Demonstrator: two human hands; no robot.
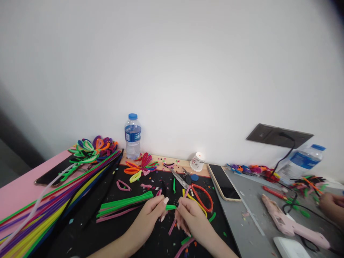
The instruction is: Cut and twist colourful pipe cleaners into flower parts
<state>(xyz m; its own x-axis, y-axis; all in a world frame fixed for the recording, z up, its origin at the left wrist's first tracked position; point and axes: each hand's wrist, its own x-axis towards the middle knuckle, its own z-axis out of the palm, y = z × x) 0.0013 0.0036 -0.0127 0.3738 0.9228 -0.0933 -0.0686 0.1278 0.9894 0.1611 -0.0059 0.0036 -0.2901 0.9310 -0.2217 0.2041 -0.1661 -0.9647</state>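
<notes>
My left hand (152, 214) and my right hand (191, 215) are close together over the black mat, both closed in a pinch. Between their fingertips stretches a short green pipe cleaner (170, 207). Pink pipe cleaner pieces (172, 227) stick out around my right hand; whether it grips them too, I cannot tell. A bundle of green and pink pipe cleaners (125, 203) lies left of my left hand. Beyond my right hand rest scissors with orange-red handles (211, 202), their blades pointing away. A small green piece (174, 185) and a pink loop (123, 185) lie farther off.
Long multicoloured pipe cleaners (53, 218) cover the left side. A water bottle (133, 136) and a white paper cup (197, 162) stand near the wall. To the right are a phone (224, 182), a pink glue gun (292, 224) with a cable, and another person's hand (332, 206).
</notes>
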